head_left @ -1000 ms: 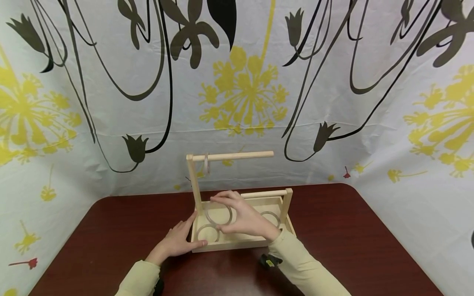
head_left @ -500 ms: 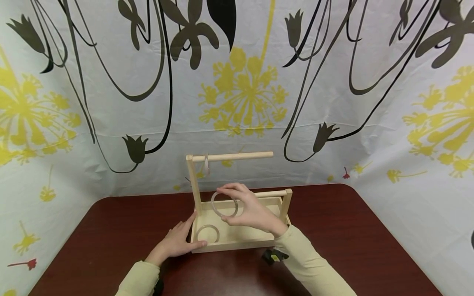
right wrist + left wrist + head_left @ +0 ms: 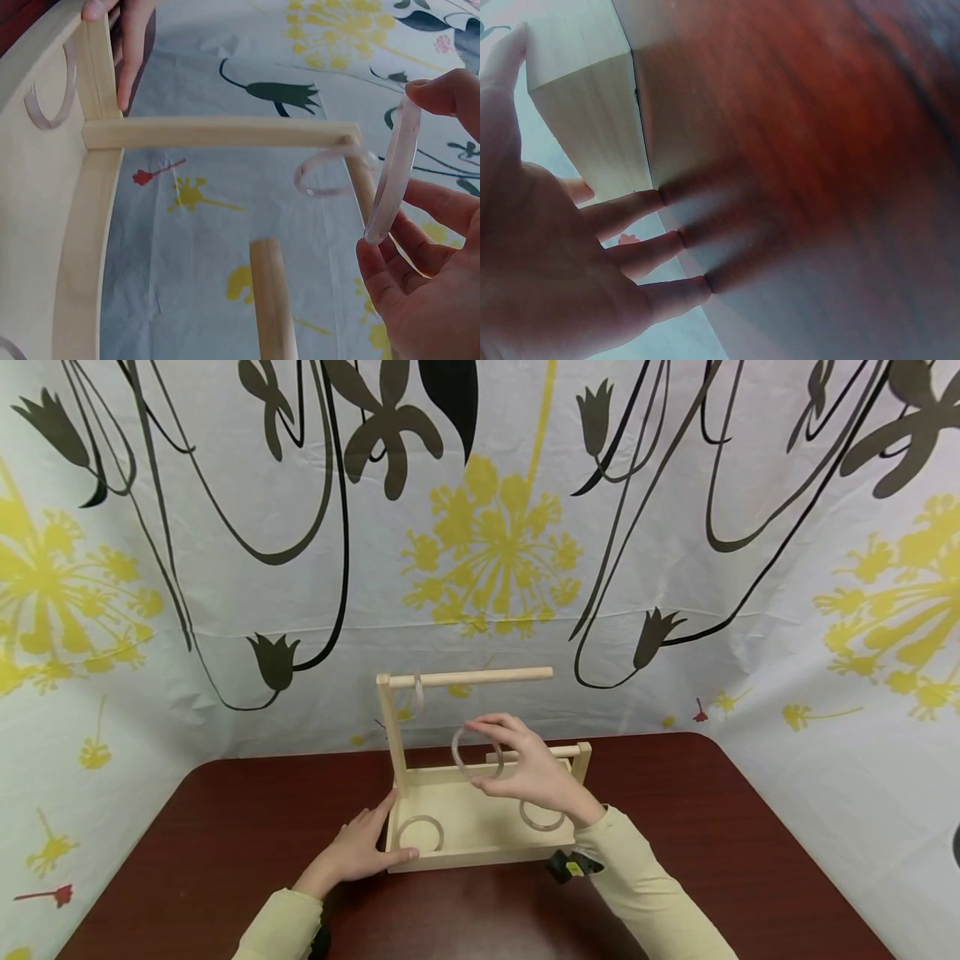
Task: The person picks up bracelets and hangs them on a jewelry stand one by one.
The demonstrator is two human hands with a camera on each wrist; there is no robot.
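Observation:
Between the thumb and fingers of my right hand (image 3: 536,770), a translucent pale pink bangle (image 3: 395,172) is pinched upright above a wooden stand's tray (image 3: 480,814). Another bangle (image 3: 419,695) hangs near the post end of the stand's upper rod (image 3: 487,677). Inside the tray, one bangle (image 3: 420,817) lies at the front left and another (image 3: 542,828) at the right, partly behind my right hand. My left hand (image 3: 360,845) rests at the tray's left front corner with fingers spread, thumb on the front wall and fingertips on the table in the left wrist view.
A shorter rod (image 3: 555,752) runs left from the right post (image 3: 581,763), partly hidden by my right hand. The upper rod's right end is free. The stand sits on a dark red-brown table (image 3: 247,827), with a patterned cloth (image 3: 495,568) hanging behind it.
My right hand has lifted the bangle off the tray floor and carried it up and to the right, towards the lower rod's free end. My left hand has stayed in place.

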